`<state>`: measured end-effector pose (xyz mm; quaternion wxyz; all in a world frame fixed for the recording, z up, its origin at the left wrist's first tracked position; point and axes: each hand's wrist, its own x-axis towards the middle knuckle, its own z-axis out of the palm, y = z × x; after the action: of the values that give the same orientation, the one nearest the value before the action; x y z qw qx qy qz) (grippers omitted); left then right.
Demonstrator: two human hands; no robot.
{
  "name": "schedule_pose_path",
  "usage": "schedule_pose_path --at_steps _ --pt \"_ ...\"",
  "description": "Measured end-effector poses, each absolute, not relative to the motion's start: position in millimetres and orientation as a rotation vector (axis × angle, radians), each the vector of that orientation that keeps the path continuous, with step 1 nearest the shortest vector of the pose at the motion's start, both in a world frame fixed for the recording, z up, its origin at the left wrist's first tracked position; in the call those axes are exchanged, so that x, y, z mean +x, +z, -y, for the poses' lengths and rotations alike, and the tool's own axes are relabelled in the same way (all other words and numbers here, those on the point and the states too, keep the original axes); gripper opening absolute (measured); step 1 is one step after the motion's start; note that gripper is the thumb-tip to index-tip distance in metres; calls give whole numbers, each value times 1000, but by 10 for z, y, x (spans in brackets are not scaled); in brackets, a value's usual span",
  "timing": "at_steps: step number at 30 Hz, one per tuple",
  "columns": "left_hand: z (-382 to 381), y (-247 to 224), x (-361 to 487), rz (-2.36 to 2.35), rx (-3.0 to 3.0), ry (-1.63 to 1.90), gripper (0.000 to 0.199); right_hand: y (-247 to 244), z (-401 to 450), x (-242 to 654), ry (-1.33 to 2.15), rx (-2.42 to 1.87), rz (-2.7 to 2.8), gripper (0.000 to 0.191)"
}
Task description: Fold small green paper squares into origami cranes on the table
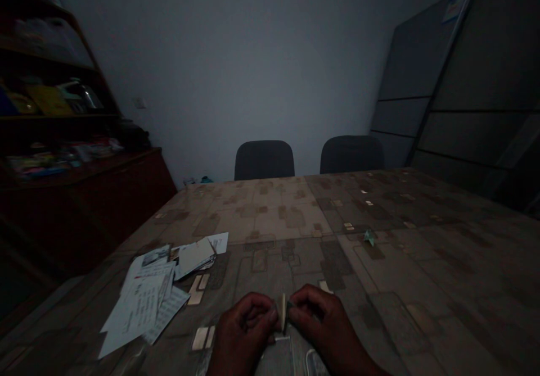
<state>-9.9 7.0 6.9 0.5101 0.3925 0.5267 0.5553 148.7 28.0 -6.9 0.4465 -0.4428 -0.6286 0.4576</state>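
Between my two hands, near the table's front edge, is a small folded piece of paper (283,312), standing upright with a pale edge toward me. My left hand (248,328) pinches it from the left with thumb and forefinger. From the right, my right hand (318,317) pinches its other side, where a dark greenish bit shows at the fingertips. The finer folds are too dim to make out. Farther off to the right, a small green folded paper piece (369,238) stands on the patterned tablecloth (396,286).
Printed sheets (141,303) and a stack of cards or papers (196,257) lie on the left of the table. Two dark chairs (264,159) stand behind the far edge. Cluttered shelves (54,114) are at left, a grey cabinet (405,78) at right.
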Motion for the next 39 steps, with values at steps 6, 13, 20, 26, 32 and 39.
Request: schedule_pose_path --at_steps 6,13,20,26,32,39 --pt "-62 56 -90 -1272 973 1306 17 -57 -273 1467 1085 -1086 1611 6" --pt "-62 48 -92 -1302 943 1272 22 -63 -281 1463 1047 -1093 1660 6" --pt "-52 47 -87 -1268 967 1262 21 -24 -261 1435 1078 -1145 1633 4" --pt "-50 27 -109 -1239 1025 1227 21 20 -252 1425 1109 -1145 1618 2" --pt "-58 -5 -124 -1218 1056 1208 28 -33 -253 1418 1174 -1141 1533 15" --pt "-70 -47 -110 -1108 990 1242 29 8 -258 1425 1203 -1160 1548 16"
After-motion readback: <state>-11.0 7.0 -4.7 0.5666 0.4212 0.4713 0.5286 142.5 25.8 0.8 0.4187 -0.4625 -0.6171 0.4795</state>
